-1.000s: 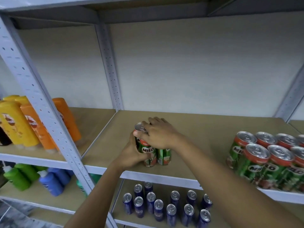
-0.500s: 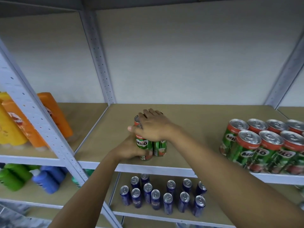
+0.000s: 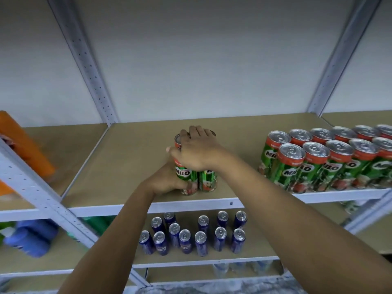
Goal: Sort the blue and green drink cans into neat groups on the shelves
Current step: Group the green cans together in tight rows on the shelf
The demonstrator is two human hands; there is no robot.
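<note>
A small cluster of green cans (image 3: 186, 177) stands upright on the upper shelf (image 3: 127, 166), near its front edge. They are green with a red band under the silver lid and white "MILO" lettering; at least two show in front, more are hidden under the hands. The left hand (image 3: 167, 181) wraps the cluster's left side, its fingers curled round the front can. The right hand (image 3: 196, 150) lies over the can tops, fingers bent down around them. To the right of the cluster, well apart, stands a tidy block of matching cans (image 3: 326, 160). Below the cluster, on the lower shelf (image 3: 265, 249), slim blue cans (image 3: 192, 234) stand in loose rows.
</note>
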